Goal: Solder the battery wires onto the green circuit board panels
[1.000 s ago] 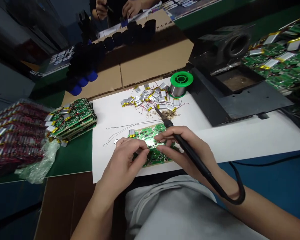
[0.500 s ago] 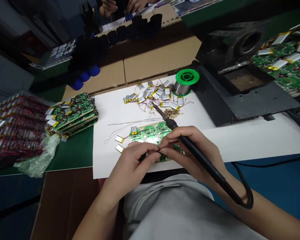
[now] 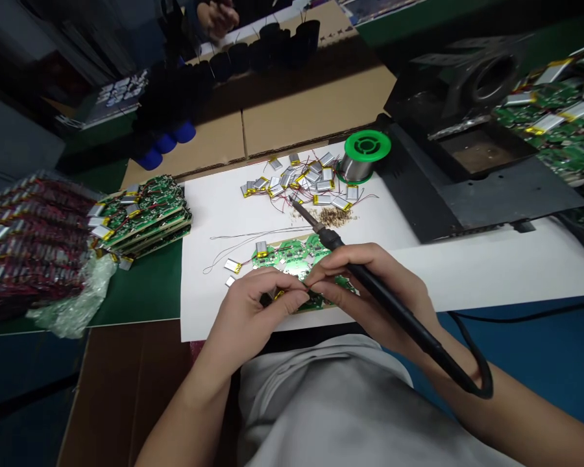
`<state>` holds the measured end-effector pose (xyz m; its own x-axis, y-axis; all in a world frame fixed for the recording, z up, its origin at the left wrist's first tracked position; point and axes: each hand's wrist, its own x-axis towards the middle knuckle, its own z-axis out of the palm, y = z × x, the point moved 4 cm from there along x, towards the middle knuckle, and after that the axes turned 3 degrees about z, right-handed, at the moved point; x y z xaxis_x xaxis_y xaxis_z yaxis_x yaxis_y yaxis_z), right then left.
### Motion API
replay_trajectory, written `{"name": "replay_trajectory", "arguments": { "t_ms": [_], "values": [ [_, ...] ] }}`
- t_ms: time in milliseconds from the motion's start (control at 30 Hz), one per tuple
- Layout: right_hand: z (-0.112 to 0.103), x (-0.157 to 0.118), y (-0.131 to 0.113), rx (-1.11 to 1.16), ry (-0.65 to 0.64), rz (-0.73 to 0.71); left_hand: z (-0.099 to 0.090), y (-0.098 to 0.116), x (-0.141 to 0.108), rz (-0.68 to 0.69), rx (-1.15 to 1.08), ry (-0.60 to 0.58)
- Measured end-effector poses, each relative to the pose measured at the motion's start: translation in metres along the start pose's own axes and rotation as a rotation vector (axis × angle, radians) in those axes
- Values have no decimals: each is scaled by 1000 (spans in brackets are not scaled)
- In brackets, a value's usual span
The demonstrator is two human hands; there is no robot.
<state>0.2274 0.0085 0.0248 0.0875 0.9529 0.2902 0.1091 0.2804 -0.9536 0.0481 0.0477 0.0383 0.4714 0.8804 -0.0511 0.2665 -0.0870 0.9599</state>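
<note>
My left hand [image 3: 255,308] is closed in a pinch above a green circuit board [image 3: 296,256], with a thin reddish battery wire just showing at its fingertips. The yellow end of a small battery [image 3: 278,295] peeks out under those fingers. My right hand [image 3: 374,285] has a black soldering iron [image 3: 394,305] lying across it, tip pointing up and away. Its thumb and forefinger also pinch close to the left fingertips, at the same wire. Small silver batteries lie on and beside the board, one silver battery [image 3: 232,265] at its left edge. My hands cover the board's near part.
Behind the board lie a heap of wired batteries [image 3: 296,178], brown crumbs [image 3: 335,216] and a green solder spool [image 3: 367,146]. Stacked boards [image 3: 146,217] stand left, a black metal stand [image 3: 448,188] right. Across the table shows another person's hand [image 3: 219,18].
Both hands stay together, fingertips shifting slightly left, and the soldering iron's tip has moved a little left and up. Across the table, one of the other person's hands has gone from sight.
</note>
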Motion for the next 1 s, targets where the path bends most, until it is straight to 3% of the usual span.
{"name": "replay_trajectory", "arguments": {
  "t_ms": [267, 567, 867, 1000],
  "values": [
    [0, -6, 4, -68, 54, 35, 0, 2, 2, 28, 63, 60],
    [4, -8, 4, -167, 19, -86, 1, -4, 0, 108, 126, 150],
    [-50, -7, 32, -282, 331, 113, -4, -20, 7, 244, 492, 201],
    [-58, -11, 30, -398, 360, 78, 2, -27, 6, 259, 610, 184]
  ]
}}
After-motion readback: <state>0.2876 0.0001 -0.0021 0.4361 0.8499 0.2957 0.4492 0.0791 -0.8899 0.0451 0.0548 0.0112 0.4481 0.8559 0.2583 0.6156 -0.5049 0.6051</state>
